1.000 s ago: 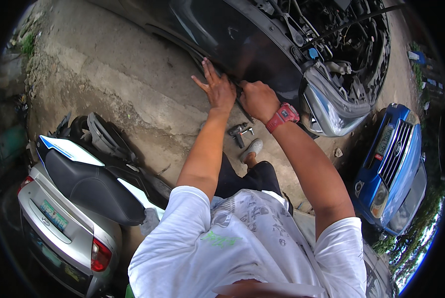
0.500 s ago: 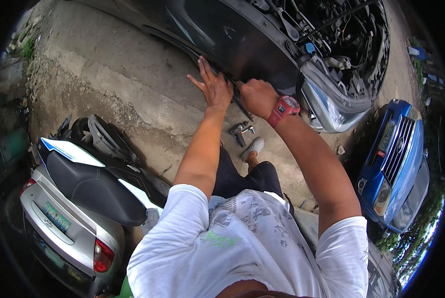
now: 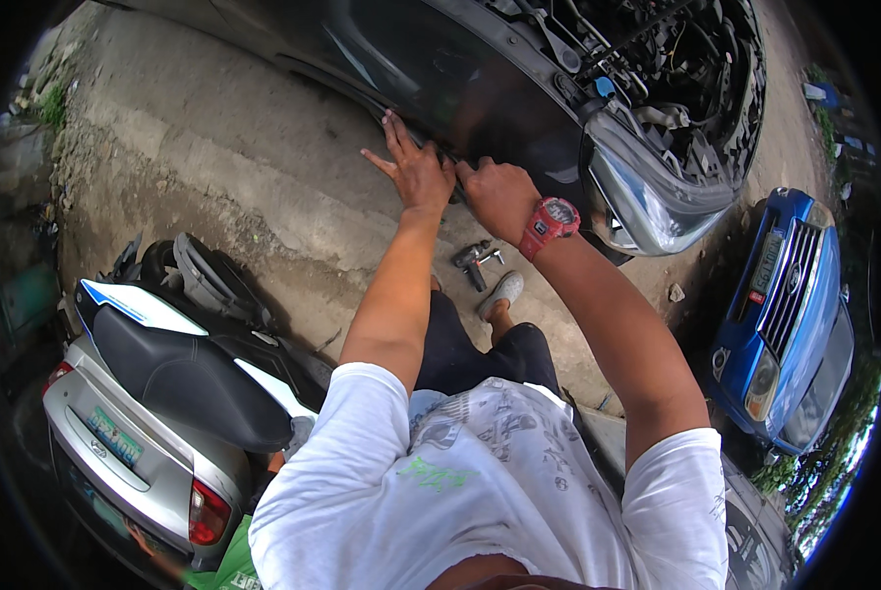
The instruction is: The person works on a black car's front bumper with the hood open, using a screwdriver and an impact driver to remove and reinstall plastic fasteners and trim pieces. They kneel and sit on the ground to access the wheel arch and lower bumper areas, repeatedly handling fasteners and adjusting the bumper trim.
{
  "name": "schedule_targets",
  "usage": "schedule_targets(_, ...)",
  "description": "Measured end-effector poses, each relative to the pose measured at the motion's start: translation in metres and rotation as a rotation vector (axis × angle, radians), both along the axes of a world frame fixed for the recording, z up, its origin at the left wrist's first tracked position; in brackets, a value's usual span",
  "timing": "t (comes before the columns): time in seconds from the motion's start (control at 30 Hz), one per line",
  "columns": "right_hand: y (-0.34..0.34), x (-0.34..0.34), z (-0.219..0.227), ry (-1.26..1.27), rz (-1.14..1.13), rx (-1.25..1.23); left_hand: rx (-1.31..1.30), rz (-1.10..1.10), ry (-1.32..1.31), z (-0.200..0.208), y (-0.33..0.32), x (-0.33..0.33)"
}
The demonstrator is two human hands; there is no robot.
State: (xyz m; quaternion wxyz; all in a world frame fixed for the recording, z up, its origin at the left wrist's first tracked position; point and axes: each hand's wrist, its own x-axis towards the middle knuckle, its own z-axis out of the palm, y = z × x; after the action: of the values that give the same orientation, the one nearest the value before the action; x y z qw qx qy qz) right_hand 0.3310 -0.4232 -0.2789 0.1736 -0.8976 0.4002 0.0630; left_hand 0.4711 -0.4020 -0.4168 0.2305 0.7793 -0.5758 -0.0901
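Observation:
My left hand (image 3: pixel 421 175) is open, its fingers spread along the lower edge of a dark car fender (image 3: pixel 440 84) by the wheel arch. Close beside it on the right, my right hand (image 3: pixel 499 200), below a red wristwatch (image 3: pixel 551 226), is closed at the same edge. Its curled fingers hide whatever they grip. A thin dark trim strip (image 3: pixel 367 101) runs along the arch up to my left fingertips. On the ground below my hands lies a dark pistol-shaped tool (image 3: pixel 475 262) with a shiny metal part.
The car's engine bay (image 3: pixel 647 69) is uncovered, beside its headlight (image 3: pixel 647 197). A motorcycle (image 3: pixel 165 364) and a silver car (image 3: pixel 155 482) stand at left, a blue vehicle (image 3: pixel 785 324) at right. Another person's green garment (image 3: pixel 234 560) shows at lower left. My shoe (image 3: pixel 502 293) is near the tool.
My right hand has shifted slightly left, and the strip's end that hung below it is now mostly hidden. More of another person's green garment and a blurred hand show at lower left.

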Motion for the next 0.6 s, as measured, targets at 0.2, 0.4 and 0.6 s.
schedule_targets(0.2,0.065,-0.007,-0.01,-0.094,-0.444,0.063,0.019,0.029,-0.004,0.001,0.0,-0.001)
schedule_targets(0.4,0.065,-0.011,-0.011,-0.18,-0.428,0.038,0.05,0.036,-0.029,0.004,-0.003,-0.003)
schedule_targets(0.6,0.048,0.007,-0.009,-0.119,-0.39,-0.006,0.044,0.031,-0.056,0.005,-0.004,-0.004)
